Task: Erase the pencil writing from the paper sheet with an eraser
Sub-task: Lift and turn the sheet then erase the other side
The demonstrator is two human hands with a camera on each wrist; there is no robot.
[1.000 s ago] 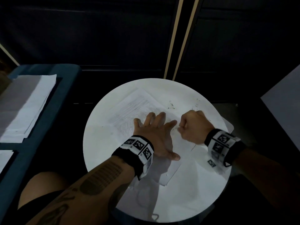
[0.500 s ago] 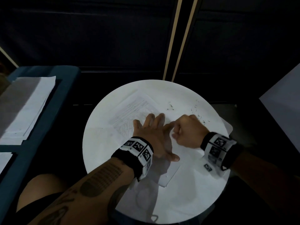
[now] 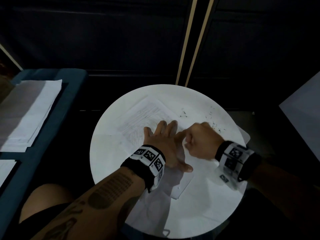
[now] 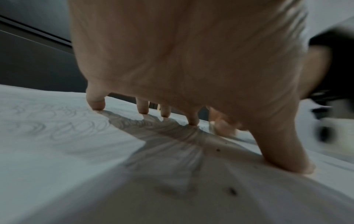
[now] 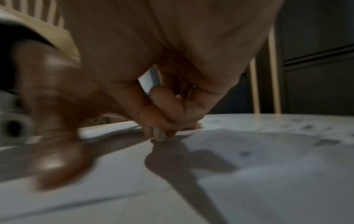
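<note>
A white paper sheet [image 3: 138,118] with faint pencil scribbles [image 4: 63,127] lies on the round white table [image 3: 107,158]. My left hand [image 3: 164,141] lies flat on the sheet, fingers spread and straight, the fingertips [image 4: 97,104] pressing down. Just to its right, my right hand [image 3: 199,141] is curled into a fist. In the right wrist view its fingers pinch a small pale eraser [image 5: 160,134], whose tip touches the paper [image 5: 249,174]. From the head view the eraser is hidden inside the fist.
Dark eraser crumbs [image 3: 214,125] are scattered on the table beyond the right hand. A blue seat [image 3: 52,135] at the left carries a stack of white papers [image 3: 32,111]. A dark wall with two pale vertical strips [image 3: 195,40] stands behind the table.
My right hand has slid left along the sheet with the eraser, close up against the left hand's fingers. The left hand stays pressed flat in the same spot.
</note>
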